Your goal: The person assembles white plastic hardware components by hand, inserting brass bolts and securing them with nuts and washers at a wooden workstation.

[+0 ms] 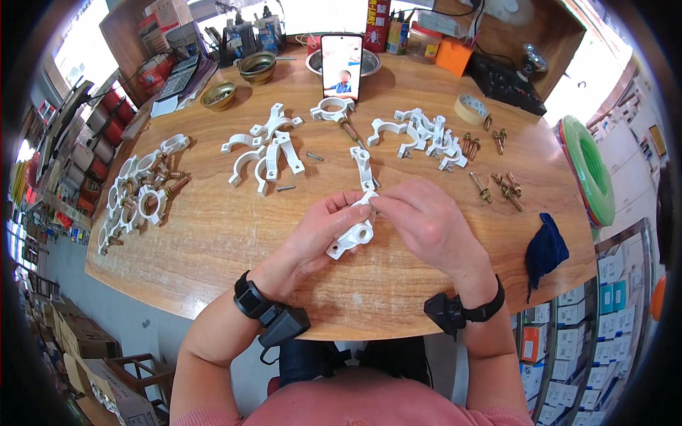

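A white plastic pipe clamp half [349, 240] with a round boss is held in my left hand [318, 231], thumb across its upper end. My right hand [426, 221] is closed, with its fingertips pinched together at that same end. What lies between them is hidden. Just beyond my fingers a second white clamp half [361, 169] rests on the table, a small screw beside it. Farther off lies an assembled clamp ring [332, 108] with a brass-coloured anchor bolt [349, 130] pointing toward me.
Loose clamp halves [270, 153] lie left of centre with small screws [285, 188]; more halves [433, 135] lie right. Finished clamps with bolts [150, 202] are at far left, anchor bolts [508, 188] at right. A phone [342, 67] stands behind; a dark blue cloth [545, 248] lies right.
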`<state>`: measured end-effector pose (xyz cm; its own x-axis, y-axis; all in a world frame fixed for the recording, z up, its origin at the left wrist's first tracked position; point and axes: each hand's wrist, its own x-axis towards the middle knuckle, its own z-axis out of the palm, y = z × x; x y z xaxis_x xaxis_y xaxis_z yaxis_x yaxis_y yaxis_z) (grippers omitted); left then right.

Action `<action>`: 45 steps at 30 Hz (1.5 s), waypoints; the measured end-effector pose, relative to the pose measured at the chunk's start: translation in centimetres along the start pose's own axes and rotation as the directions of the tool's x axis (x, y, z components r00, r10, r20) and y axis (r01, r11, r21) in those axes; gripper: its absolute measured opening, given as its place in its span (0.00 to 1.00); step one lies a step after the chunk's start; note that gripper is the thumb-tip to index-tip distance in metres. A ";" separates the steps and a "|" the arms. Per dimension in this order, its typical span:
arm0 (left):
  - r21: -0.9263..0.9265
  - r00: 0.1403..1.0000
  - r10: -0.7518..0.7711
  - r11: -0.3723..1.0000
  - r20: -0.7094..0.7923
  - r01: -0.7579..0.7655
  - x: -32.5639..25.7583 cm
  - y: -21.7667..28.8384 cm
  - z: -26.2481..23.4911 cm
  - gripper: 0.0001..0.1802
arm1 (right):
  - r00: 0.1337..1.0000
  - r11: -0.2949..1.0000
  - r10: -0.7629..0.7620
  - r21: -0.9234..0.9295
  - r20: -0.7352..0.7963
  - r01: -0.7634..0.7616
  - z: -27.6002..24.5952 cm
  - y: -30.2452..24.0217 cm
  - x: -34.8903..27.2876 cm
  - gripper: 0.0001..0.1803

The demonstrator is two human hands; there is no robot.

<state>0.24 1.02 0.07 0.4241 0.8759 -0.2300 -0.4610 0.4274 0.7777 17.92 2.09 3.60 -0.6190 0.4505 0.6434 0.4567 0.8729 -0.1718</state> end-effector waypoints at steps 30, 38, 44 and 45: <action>-0.010 0.995 -0.022 1.000 0.099 0.023 -0.1 0.2 0.2 0.12 | 0.998 0.994 0.020 0.107 -0.053 -0.014 -0.5 0.1 0.3 0.09; -0.003 0.994 -0.017 1.000 0.108 0.018 0.2 0.1 0.0 0.11 | 0.999 0.999 0.006 0.034 -0.037 -0.005 -0.7 0.2 0.3 0.10; -0.021 0.995 -0.008 1.000 0.096 0.010 0.0 0.1 0.1 0.12 | 0.999 0.999 -0.046 -0.004 -0.029 0.046 -0.6 0.3 0.2 0.11; -0.020 0.995 -0.008 1.000 0.096 0.010 0.0 0.2 0.0 0.12 | 0.999 1.000 -0.022 0.017 -0.034 0.023 -0.6 0.2 0.2 0.11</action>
<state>0.22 1.12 0.20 0.5005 0.8469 -0.1796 -0.4720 0.4408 0.7635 18.24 2.25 4.11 -0.6073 0.4242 0.6717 0.4315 0.8861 -0.1695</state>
